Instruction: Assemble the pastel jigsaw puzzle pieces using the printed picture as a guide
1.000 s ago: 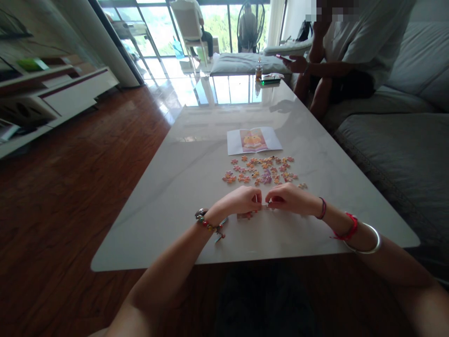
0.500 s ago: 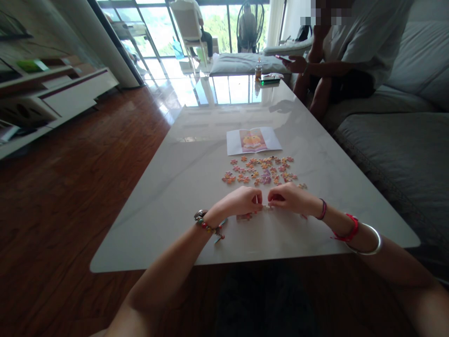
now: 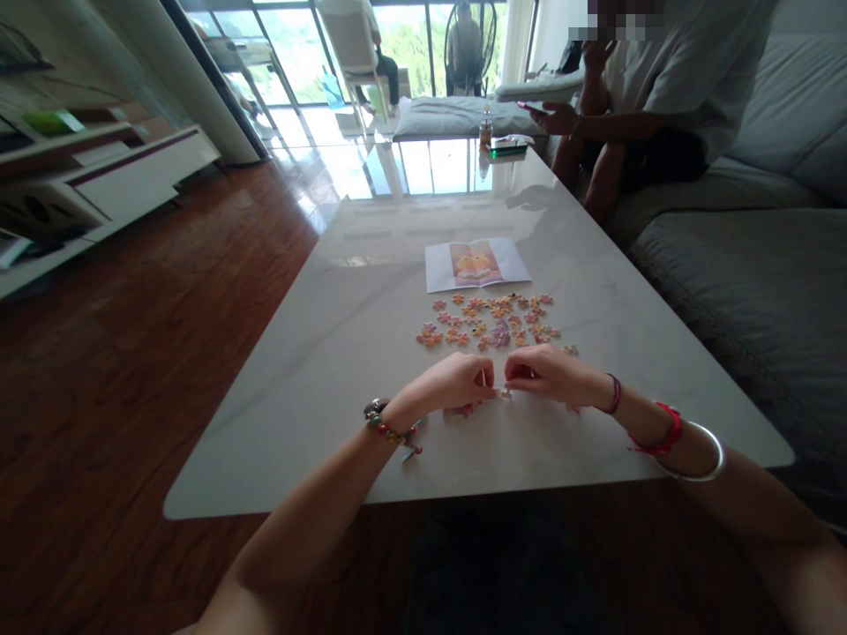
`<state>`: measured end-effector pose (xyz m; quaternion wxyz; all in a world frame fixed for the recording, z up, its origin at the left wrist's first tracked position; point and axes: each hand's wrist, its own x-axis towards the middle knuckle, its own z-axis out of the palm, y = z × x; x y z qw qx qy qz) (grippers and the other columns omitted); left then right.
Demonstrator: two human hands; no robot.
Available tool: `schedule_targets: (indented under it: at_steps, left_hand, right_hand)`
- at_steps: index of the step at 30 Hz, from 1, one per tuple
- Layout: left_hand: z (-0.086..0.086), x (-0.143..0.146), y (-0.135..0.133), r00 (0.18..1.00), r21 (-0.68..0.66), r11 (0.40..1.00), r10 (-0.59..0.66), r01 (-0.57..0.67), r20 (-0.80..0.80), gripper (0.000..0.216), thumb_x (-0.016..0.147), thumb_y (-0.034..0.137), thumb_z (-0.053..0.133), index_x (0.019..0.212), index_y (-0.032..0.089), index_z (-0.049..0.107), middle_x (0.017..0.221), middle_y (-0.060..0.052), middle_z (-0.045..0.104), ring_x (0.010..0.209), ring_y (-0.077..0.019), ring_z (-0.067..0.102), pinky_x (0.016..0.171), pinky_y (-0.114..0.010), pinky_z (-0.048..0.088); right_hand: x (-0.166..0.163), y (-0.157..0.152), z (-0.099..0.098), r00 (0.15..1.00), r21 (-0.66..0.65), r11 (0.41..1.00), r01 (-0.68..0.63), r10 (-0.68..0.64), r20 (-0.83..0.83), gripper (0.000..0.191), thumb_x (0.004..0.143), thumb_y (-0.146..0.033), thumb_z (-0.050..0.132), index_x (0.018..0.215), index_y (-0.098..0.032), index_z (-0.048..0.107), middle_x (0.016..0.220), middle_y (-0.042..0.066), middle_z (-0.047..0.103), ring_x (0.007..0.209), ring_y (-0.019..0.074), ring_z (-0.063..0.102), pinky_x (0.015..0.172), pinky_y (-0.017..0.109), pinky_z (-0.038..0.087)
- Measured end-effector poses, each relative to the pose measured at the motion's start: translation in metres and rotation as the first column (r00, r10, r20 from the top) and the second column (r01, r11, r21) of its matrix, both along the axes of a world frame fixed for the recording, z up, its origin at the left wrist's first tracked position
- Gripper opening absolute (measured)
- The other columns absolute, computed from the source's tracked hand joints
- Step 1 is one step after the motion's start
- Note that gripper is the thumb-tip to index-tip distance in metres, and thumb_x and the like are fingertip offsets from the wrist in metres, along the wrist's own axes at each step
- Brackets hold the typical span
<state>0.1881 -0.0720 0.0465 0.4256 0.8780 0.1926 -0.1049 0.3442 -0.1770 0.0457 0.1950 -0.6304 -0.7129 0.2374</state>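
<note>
My left hand (image 3: 463, 379) and my right hand (image 3: 546, 369) face each other low over the white table, fingers pinched. Between their fingertips are small pale jigsaw pieces (image 3: 505, 393), which both hands grip. Partly under my left hand lie a few pink jigsaw pieces (image 3: 459, 411), and another pink piece (image 3: 574, 409) shows below my right hand. Beyond the hands, many loose orange, pink and purple jigsaw pieces (image 3: 501, 333) are spread out. Behind them lies a creased paper sheet (image 3: 477, 264) printed with a yellow figure.
The glossy white table (image 3: 297, 370) reaches far ahead. At its far end stand a small bottle (image 3: 485, 132) and a dark device with a green light (image 3: 507, 151). On the grey sofa (image 3: 728, 265) at right sits a person holding a phone (image 3: 535, 110). A fan (image 3: 470, 48) stands by the window.
The pale piece between my fingertips has shifted slightly. Both hands stay almost in place, and the whole view has moved a little.
</note>
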Motion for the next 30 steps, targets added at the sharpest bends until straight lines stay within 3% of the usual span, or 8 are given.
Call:
schedule_targets:
  at_steps: [5,11,17,24,30]
  left_hand:
    - [-0.003,0.001,0.002,1.000,0.102,0.995,0.004,-0.007,0.026,0.017,0.070,0.032,0.050,0.073,0.016,0.054,0.057,0.004,0.056,0.040,-0.0058,0.048,0.040,-0.017,0.033]
    - [-0.005,0.002,0.006,0.997,0.108,0.991,0.068,-0.072,0.044,0.016,0.071,0.032,0.050,0.073,0.016,0.055,0.058,0.004,0.055,0.042,-0.0060,0.047,0.042,-0.017,0.033]
    - [-0.002,0.001,0.004,0.994,0.197,0.975,0.089,-0.098,0.056,0.013,0.073,0.028,0.048,0.073,0.017,0.055,0.057,0.004,0.055,0.047,-0.0067,0.046,0.044,-0.016,0.031]
    - [0.000,0.000,0.002,0.995,0.247,0.965,0.078,-0.089,0.056,0.011,0.074,0.027,0.049,0.073,0.018,0.055,0.057,0.003,0.056,0.049,-0.0074,0.046,0.045,-0.017,0.030]
    - [-0.009,-0.001,0.003,0.967,0.317,0.938,0.059,-0.139,0.248,0.015,0.077,0.028,0.047,0.070,0.017,0.054,0.054,0.004,0.053,0.047,-0.0060,0.043,0.046,-0.017,0.027]
  right_hand:
    - [0.006,0.000,0.000,0.963,-0.122,0.989,0.083,-0.111,-0.246,0.022,0.071,-0.019,0.050,0.089,-0.014,0.062,0.061,-0.001,0.059,0.051,0.0064,0.049,0.047,0.016,0.036]
    - [0.000,0.002,-0.002,0.945,-0.106,0.952,0.289,-0.301,-0.130,0.015,0.066,-0.017,0.053,0.076,-0.015,0.064,0.059,0.000,0.062,0.052,0.0075,0.054,0.049,0.016,0.038]
    - [-0.008,0.002,0.000,0.944,-0.094,0.949,0.302,-0.312,-0.106,0.007,0.067,-0.017,0.054,0.065,-0.015,0.061,0.057,-0.001,0.060,0.051,0.0077,0.054,0.048,0.016,0.037]
    - [-0.011,0.003,-0.003,0.938,-0.073,0.950,0.303,-0.311,-0.152,0.018,0.068,-0.014,0.053,0.082,-0.019,0.064,0.063,-0.001,0.063,0.054,0.0081,0.055,0.053,0.017,0.040]
    - [-0.007,0.004,-0.003,0.918,-0.062,0.934,0.351,-0.356,-0.175,0.010,0.071,-0.020,0.052,0.069,-0.017,0.061,0.058,-0.001,0.061,0.052,0.0089,0.054,0.050,0.018,0.040]
